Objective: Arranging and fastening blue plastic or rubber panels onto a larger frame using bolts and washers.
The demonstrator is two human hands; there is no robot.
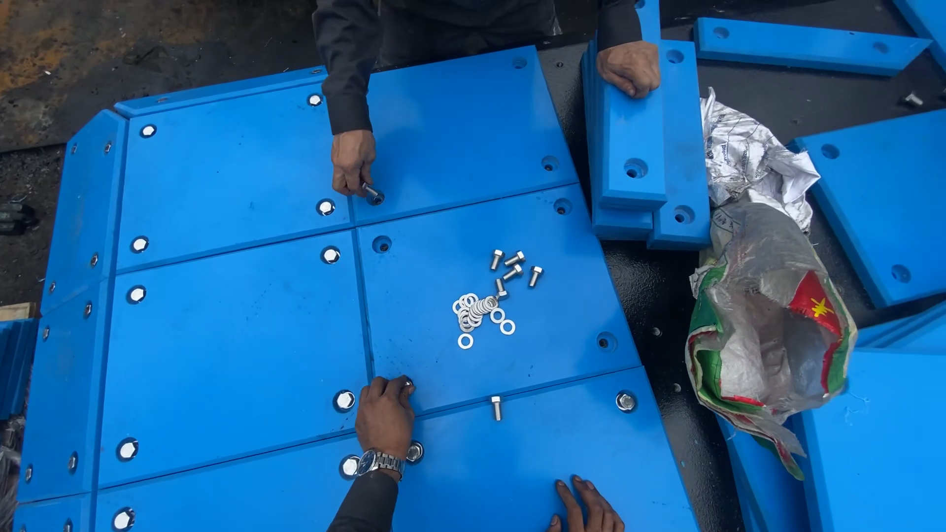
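My left hand (384, 419), with a wristwatch on it, rests on the blue plastic panels (236, 355). Its fingertips are closed on a bolt (405, 382) at a hole where the panel corners meet. My right hand (588, 508) lies flat with spread fingers on the nearest panel at the bottom edge, holding nothing. Loose bolts (513, 266) and a heap of washers (478, 310) lie on the middle panel. A single bolt (496, 407) lies just right of my left hand.
Across from me another person's hand (352, 163) holds a bolt at a far hole, and their other hand (629, 67) rests on stacked blue blocks (641, 148). A plastic bag (769, 325) and crumpled paper (754, 158) lie to the right among more blue panels.
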